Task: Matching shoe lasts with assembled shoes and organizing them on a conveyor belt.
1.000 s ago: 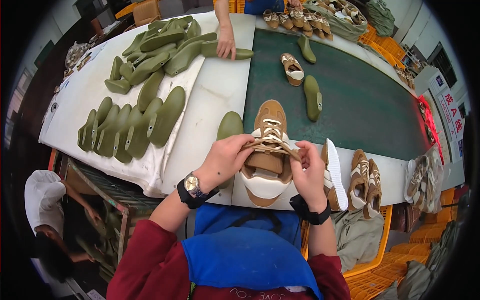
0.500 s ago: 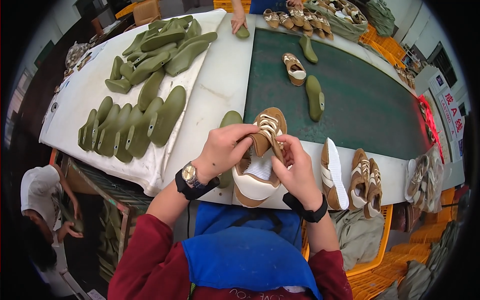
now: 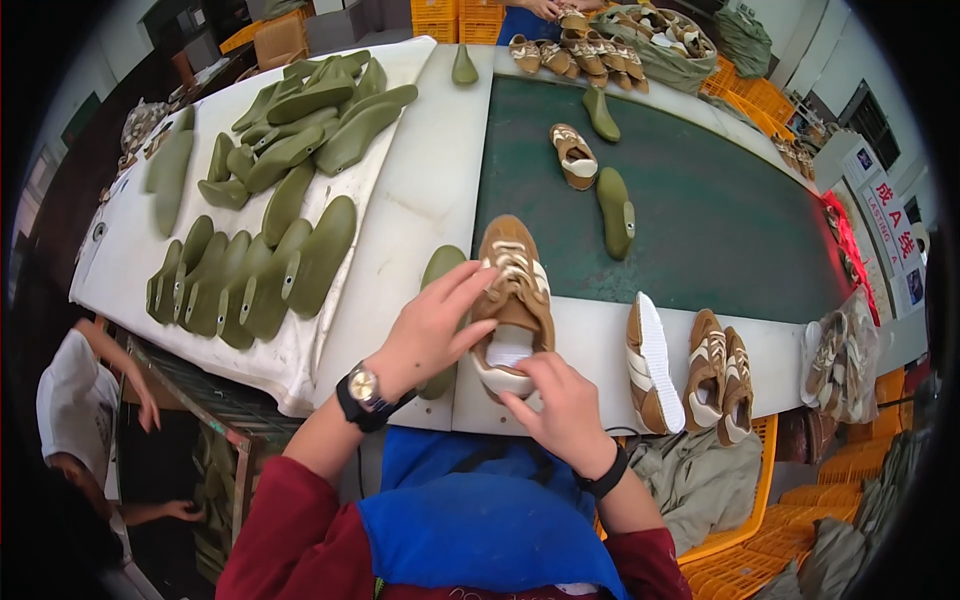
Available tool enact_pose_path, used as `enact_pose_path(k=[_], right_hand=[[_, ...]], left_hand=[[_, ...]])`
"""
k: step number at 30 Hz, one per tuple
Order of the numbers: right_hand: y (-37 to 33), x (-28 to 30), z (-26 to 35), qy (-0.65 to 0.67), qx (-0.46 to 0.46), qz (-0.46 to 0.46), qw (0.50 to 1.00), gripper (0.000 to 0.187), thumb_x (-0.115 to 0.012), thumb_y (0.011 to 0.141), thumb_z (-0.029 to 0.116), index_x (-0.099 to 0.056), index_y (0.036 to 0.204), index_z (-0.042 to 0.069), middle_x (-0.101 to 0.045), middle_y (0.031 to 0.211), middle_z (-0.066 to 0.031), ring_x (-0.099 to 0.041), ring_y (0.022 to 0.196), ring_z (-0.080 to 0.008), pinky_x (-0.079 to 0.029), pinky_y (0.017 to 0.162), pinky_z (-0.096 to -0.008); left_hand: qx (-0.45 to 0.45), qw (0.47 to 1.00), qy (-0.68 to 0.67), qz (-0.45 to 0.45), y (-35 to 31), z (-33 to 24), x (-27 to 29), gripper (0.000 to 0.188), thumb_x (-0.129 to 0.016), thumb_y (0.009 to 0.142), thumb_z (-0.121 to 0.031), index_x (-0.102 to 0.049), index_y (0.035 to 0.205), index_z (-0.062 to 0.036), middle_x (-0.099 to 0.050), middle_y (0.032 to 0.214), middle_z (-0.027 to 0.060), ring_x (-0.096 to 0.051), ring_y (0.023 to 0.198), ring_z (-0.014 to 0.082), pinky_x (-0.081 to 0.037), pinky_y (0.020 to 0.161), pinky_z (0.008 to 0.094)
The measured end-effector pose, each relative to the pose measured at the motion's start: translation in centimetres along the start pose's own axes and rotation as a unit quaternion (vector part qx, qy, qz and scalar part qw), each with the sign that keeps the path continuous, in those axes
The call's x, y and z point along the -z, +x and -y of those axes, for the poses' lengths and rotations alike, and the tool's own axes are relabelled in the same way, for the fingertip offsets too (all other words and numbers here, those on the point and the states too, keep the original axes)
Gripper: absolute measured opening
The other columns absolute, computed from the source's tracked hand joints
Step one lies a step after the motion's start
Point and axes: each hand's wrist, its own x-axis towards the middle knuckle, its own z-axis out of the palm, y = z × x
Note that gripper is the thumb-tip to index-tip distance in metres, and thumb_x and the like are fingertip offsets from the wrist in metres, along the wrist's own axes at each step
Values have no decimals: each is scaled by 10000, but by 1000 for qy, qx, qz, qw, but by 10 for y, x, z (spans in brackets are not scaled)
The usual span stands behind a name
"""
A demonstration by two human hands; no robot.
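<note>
A brown and white sneaker (image 3: 517, 270) with cream laces lies in front of me, toe pointing away and opening toward me. My left hand (image 3: 425, 335) is beside it, fingers stretched and apart, fingertips touching the laced front and thumb near the collar. At the heel, my right hand (image 3: 565, 410) pinches the white rim between thumb and fingers. A green shoe last (image 3: 440, 272) lies just left of the sneaker, partly hidden by my left hand. On the green mat (image 3: 700, 190) rest another sneaker (image 3: 573, 157) and a green last (image 3: 615, 212).
Several green lasts (image 3: 245, 280) cover the white cloth (image 3: 270, 370) at left; one last (image 3: 172, 180) there is blurred. Sneakers (image 3: 705, 370) line the near right edge beside a bagged pair (image 3: 840, 360). People work at the far end and lower left.
My right hand has gone from the sneaker's tongue to its heel; my left hand has loosened from the tongue. The far person's hand has left a last. A blurred last appears at left.
</note>
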Motion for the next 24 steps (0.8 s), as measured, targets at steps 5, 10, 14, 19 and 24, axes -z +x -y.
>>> enact_pose_path(k=[5, 10, 14, 19, 24], right_hand=[[-60, -7, -52, -67, -106, 43, 991, 300, -734, 713, 246, -555, 880, 72, -531, 813, -96, -587, 716, -292, -488, 618, -392], [-104, -32, -84, -36, -105, 1, 994, 293, -751, 697, 246, -568, 842, 70, -552, 810, -84, -585, 709, -291, -483, 609, -376], [-116, -53, -108, -27, -77, -95, 992, 370, -798, 647, 248, -564, 868, 65, -602, 837, -85, -595, 716, -278, -491, 622, -352], [-124, -76, -131, 33, -67, -186, 980, 470, -816, 643, 238, -525, 959, 47, -602, 882, -119, -607, 778, -310, -509, 677, -367], [-129, -80, -130, 39, -62, -177, 981, 495, -821, 658, 253, -504, 977, 44, -605, 899, -127, -614, 775, -309, -517, 673, -368]], left_hand=[[157, 954, 151, 207, -42, 27, 8, 730, -672, 786, -383, -342, 1374, -103, -626, 970, 195, -621, 826, 372, -510, 730, 406], [243, 918, 67, 305, -67, 54, -10, 737, -599, 777, -347, -270, 1381, -81, -626, 711, 211, -620, 671, 392, -498, 618, 446], [205, 927, 90, 300, -20, 72, -49, 701, -561, 772, -344, -301, 1365, -74, -622, 669, 187, -610, 609, 382, -490, 597, 466], [187, 928, 108, 304, 102, 127, -117, 613, -541, 784, -337, -361, 1312, -82, -651, 837, 211, -630, 791, 379, -497, 704, 466], [248, 899, 191, 306, 149, 140, -199, 523, -508, 823, -279, -387, 1283, -62, -659, 949, 205, -638, 905, 355, -500, 784, 440]])
